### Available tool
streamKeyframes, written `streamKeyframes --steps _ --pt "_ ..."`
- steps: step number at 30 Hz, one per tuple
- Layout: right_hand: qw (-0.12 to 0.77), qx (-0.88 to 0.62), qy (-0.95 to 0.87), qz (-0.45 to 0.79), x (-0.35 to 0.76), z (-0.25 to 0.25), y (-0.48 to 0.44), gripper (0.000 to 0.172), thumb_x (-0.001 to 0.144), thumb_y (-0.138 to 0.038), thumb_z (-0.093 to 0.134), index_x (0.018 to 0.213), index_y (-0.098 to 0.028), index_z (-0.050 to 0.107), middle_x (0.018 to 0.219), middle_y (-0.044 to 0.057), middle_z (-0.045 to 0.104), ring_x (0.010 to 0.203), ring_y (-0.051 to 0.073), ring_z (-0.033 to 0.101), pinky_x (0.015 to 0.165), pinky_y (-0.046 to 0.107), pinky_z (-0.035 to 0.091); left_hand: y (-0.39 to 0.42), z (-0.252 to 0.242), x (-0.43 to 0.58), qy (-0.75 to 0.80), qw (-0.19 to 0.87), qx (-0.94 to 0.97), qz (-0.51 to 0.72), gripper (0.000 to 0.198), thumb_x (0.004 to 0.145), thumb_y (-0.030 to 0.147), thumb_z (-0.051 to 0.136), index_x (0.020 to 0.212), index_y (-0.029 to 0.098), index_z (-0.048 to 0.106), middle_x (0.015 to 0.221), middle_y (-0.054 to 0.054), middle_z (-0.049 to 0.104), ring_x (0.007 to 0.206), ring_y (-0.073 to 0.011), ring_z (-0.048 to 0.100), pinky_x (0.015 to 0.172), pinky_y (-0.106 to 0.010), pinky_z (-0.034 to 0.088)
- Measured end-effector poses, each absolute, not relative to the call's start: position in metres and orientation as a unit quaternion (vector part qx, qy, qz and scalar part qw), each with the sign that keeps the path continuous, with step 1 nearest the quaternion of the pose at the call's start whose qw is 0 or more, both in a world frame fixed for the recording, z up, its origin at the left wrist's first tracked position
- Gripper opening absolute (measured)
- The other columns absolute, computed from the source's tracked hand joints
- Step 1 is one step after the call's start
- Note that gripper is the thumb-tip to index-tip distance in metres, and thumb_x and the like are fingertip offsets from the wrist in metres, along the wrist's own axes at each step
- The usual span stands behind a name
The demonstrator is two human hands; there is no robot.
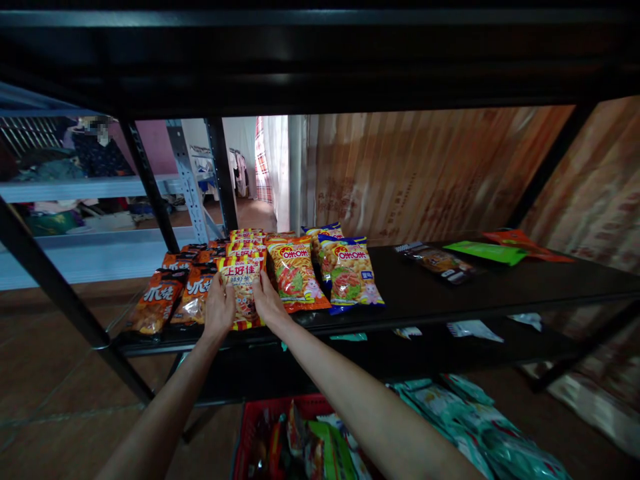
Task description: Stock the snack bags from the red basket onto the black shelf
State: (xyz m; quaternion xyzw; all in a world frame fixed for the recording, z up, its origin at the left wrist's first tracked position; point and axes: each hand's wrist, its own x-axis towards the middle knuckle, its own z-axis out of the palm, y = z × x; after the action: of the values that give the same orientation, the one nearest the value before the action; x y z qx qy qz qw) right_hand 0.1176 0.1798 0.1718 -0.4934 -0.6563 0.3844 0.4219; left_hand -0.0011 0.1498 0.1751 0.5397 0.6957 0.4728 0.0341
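Both my hands grip the front red-and-yellow snack bag, upright on the black shelf. My left hand (219, 305) holds its left edge, and my right hand (267, 300) its right edge. Behind this snack bag (243, 290) stand more of the same kind in a row. To its left are orange-and-black snack bags (156, 300). Touching distance to the right, an orange snack bag (295, 273) leans back, with blue-and-yellow snack bags (353, 273) beyond it.
Farther right on the black shelf (400, 300) lie a dark packet (437, 261), a green packet (487, 252) and an orange packet (525, 245). Below are a red basket (243, 440) of packets and teal bags (470, 427). Black posts (145, 180) frame the shelf.
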Motion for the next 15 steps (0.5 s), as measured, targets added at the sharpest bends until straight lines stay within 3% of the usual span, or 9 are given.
streamKeyframes --steps 7,15 --pt "0.452 -0.452 -0.674 0.37 0.113 0.163 0.192 0.068 0.09 -0.055 0.029 0.145 -0.016 0.027 0.147 0.014 0.036 0.134 0.027 0.038 0.109 0.048 0.031 0.159 0.168 0.006 0.692 0.015 0.526 0.495 0.06 0.088 0.033 0.034 0.137 -0.001 0.034 0.138 -0.025 0.045 0.128 -0.0315 0.043 0.107 -0.047 0.032" --pt "0.486 -0.449 -0.693 0.285 0.108 0.139 0.195 0.064 0.092 -0.044 0.029 0.146 -0.01 0.021 0.146 0.017 0.037 0.135 0.027 0.036 0.11 0.048 0.031 0.158 0.158 0.004 0.681 0.0 0.541 0.494 0.059 0.087 0.036 0.036 0.137 0.004 0.035 0.139 -0.023 0.043 0.13 -0.0304 0.041 0.108 -0.047 0.032"
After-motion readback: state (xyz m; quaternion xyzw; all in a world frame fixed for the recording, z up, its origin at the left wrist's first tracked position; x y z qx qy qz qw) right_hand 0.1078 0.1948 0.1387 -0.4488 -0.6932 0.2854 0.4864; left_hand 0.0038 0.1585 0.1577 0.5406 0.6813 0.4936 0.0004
